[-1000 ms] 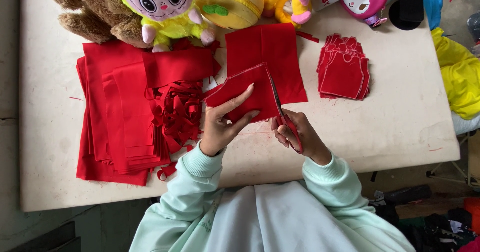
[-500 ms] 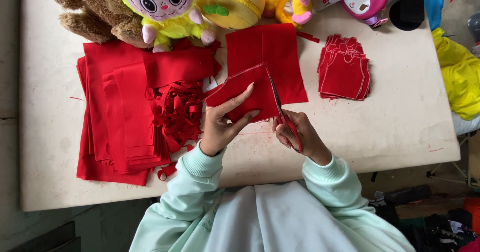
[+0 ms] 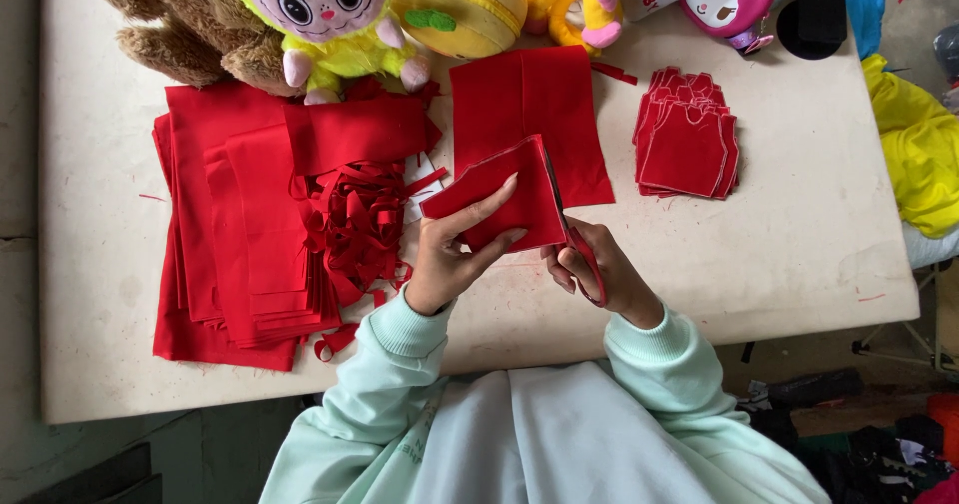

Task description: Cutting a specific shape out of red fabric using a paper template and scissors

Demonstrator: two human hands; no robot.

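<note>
Holding a folded red cloth [image 3: 499,204] in my left hand [image 3: 452,260], I have the thumb lying across its face and the fingers curled under its lower edge, so it stands lifted off the worktop [image 3: 779,254] and tilted toward me. My right hand [image 3: 591,272] is clenched round the red handles of the scissors [image 3: 571,234], whose blade runs up along the right edge of the cloth, touching it. Both wrists come in low from my pale green sleeves [image 3: 659,349], the hands close together just above the near part of the worktop.

No box or tray shows here; everything lies loose. Beyond the hands a flat red sheet [image 3: 534,114] is spread out. To the left of my left hand sits a tangle of red strips [image 3: 360,226], and further left a thick stack of red sheets [image 3: 235,224]. To the right of my right hand, well apart, is a neat pile of cut red shapes [image 3: 689,139]. At the far edge, past all the cloth, plush toys [image 3: 330,14] lie in a row.
</note>
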